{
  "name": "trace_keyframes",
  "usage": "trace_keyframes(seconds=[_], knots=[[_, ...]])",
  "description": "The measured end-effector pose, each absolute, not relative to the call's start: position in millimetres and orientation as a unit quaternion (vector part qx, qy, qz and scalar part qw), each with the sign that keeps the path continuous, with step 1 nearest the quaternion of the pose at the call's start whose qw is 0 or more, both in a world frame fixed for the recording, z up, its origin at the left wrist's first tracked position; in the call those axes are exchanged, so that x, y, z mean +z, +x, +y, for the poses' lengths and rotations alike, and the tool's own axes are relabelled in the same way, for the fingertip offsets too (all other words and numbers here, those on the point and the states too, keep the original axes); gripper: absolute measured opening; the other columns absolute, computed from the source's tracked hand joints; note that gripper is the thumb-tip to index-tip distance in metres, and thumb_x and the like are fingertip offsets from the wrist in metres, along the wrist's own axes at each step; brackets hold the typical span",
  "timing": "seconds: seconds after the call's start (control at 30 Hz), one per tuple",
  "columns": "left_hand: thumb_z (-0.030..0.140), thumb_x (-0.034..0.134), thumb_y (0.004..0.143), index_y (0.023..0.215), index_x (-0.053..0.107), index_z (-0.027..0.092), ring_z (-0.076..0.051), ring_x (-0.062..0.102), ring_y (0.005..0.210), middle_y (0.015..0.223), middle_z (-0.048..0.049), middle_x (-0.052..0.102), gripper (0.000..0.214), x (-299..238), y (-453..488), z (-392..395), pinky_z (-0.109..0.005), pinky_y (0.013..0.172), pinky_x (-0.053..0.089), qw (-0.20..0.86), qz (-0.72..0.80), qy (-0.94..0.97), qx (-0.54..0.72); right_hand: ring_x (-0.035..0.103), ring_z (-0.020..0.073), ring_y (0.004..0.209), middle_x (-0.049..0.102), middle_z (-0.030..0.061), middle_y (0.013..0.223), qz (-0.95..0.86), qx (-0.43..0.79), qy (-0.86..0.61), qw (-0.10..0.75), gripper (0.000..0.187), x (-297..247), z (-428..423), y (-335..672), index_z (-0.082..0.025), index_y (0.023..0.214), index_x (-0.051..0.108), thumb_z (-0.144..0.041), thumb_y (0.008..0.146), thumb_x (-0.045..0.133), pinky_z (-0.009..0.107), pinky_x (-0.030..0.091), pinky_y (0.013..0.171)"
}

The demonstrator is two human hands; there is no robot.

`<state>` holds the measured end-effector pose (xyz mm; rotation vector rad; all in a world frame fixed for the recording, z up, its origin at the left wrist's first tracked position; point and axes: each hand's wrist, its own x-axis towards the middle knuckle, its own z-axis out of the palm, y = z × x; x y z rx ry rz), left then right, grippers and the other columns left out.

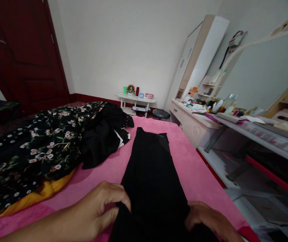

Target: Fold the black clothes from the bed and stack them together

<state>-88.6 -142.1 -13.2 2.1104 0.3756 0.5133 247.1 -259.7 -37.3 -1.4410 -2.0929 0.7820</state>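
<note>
A long black garment [152, 174] lies flat along the pink bed [196, 171], stretching away from me. My left hand [101, 206] pinches the garment's near left edge between thumb and fingers. My right hand [208, 218] rests curled on the garment's near right edge, its fingertips tucked into the cloth.
A heap of clothes lies on the bed's left: a black floral dress [40, 144], black pieces [106, 131] and a yellow cloth [38, 193]. A cluttered white dresser [196, 121] and a desk [265, 137] stand along the right. A small white table [135, 101] and a dark red door [25, 53] are beyond.
</note>
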Motion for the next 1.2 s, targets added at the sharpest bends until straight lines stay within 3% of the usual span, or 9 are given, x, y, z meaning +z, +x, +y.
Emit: trace_keyframes(seconds=[0.27, 0.4, 0.5, 0.57, 0.67, 0.8, 0.87, 1.03, 1.2], knots=[[0.024, 0.054, 0.084, 0.075, 0.063, 0.015, -0.011, 0.055, 0.063, 0.067, 0.0005, 0.061, 0.016, -22.0, -58.9, -109.8, -0.019, 0.058, 0.041, 0.479, 0.243, 0.827, 0.165, 0.069, 0.0209, 0.075, 0.073, 0.0012, 0.078, -0.633, 0.452, -0.593, 0.206, 0.019, -39.9, -225.3, 246.0, -0.024, 0.076, 0.073, -0.039, 0.074, 0.061, 0.032, 0.055, 0.071], [0.025, 0.062, 0.075, 0.073, 0.062, 0.014, -0.015, 0.058, 0.067, 0.069, -0.0002, 0.063, 0.012, -6.5, -26.0, -44.6, -0.022, 0.059, 0.043, 0.445, 0.268, 0.804, 0.290, 0.068, 0.0227, 0.072, 0.070, 0.0035, 0.071, -0.578, 0.401, -0.613, 0.360, 0.028, -14.3, -172.5, 268.2, -0.023, 0.071, 0.070, -0.049, 0.075, 0.060, 0.035, 0.055, 0.069], [0.026, 0.064, 0.074, 0.081, 0.065, 0.014, -0.019, 0.061, 0.074, 0.074, -0.0017, 0.065, 0.014, 4.7, 4.7, 30.9, -0.027, 0.068, 0.047, 0.328, 0.407, 0.762, 0.383, 0.067, 0.0238, 0.084, 0.071, 0.0065, 0.088, -0.543, 0.305, -0.632, 0.462, 0.035, 4.3, -108.2, 290.3, -0.021, 0.096, 0.066, -0.048, 0.075, 0.063, 0.039, 0.054, 0.078], [0.026, 0.066, 0.074, 0.094, 0.065, 0.015, -0.021, 0.063, 0.087, 0.091, -0.0052, 0.068, 0.022, 1.6, 24.6, 73.0, -0.029, 0.078, 0.048, 0.240, 0.517, 0.745, 0.348, 0.066, 0.0250, 0.091, 0.069, 0.0096, 0.102, -0.511, 0.247, -0.633, 0.526, 0.054, -0.6, -64.0, 298.7, -0.019, 0.120, 0.055, -0.043, 0.073, 0.065, 0.042, 0.053, 0.082], [0.039, 0.064, 0.078, 0.119, 0.056, 0.015, -0.029, 0.055, 0.114, 0.122, -0.0162, 0.059, 0.048, -23.8, 49.1, 102.1, -0.038, 0.094, 0.042, 0.209, 0.560, 0.733, 0.324, 0.059, 0.0285, 0.110, 0.056, 0.0173, 0.127, -0.504, 0.175, -0.698, 0.477, 0.068, -40.5, -15.5, 297.9, -0.016, 0.137, 0.038, -0.039, 0.076, 0.060, 0.047, 0.048, 0.092], [0.059, 0.047, 0.085, 0.134, 0.045, 0.020, -0.034, 0.037, 0.132, 0.142, -0.0177, 0.041, 0.063, -76.7, 67.5, 92.3, -0.049, 0.106, 0.028, 0.160, 0.534, 0.795, 0.241, 0.033, 0.0298, 0.136, 0.040, 0.0155, 0.144, -0.589, 0.051, -0.730, 0.342, 0.050, -107.3, 1.6, 286.1, -0.017, 0.132, 0.048, -0.040, 0.088, 0.045, 0.052, 0.029, 0.108], [0.060, 0.039, 0.089, 0.138, 0.041, 0.021, -0.034, 0.033, 0.134, 0.145, -0.0169, 0.038, 0.063, -93.9, 70.4, 84.8, -0.051, 0.108, 0.024, 0.130, 0.527, 0.810, 0.224, 0.029, 0.0287, 0.138, 0.036, 0.0127, 0.147, -0.599, 0.025, -0.735, 0.319, 0.049, -122.5, -1.6, 283.2, -0.020, 0.133, 0.049, -0.044, 0.092, 0.036, 0.052, 0.027, 0.110], [0.059, 0.041, 0.088, 0.138, 0.041, 0.019, -0.037, 0.043, 0.126, 0.139, -0.0204, 0.043, 0.064, -93.1, 73.5, 90.2, -0.050, 0.101, 0.033, 0.127, 0.526, 0.814, 0.213, 0.036, 0.0298, 0.134, 0.043, 0.0154, 0.141, -0.567, 0.014, -0.748, 0.345, 0.054, -111.8, 1.2, 288.9, -0.017, 0.130, 0.051, -0.050, 0.090, 0.038, 0.049, 0.032, 0.107], [0.045, 0.067, 0.076, 0.138, 0.035, 0.014, -0.035, 0.044, 0.126, 0.134, -0.0212, 0.049, 0.077, -80.1, 82.5, 107.2, -0.044, 0.101, 0.037, 0.215, 0.565, 0.741, 0.291, 0.055, 0.0308, 0.115, 0.062, 0.0162, 0.117, -0.410, 0.117, -0.745, 0.513, 0.058, -94.5, 25.6, 296.5, -0.014, 0.117, 0.056, -0.038, 0.066, 0.071, 0.047, 0.044, 0.098]])
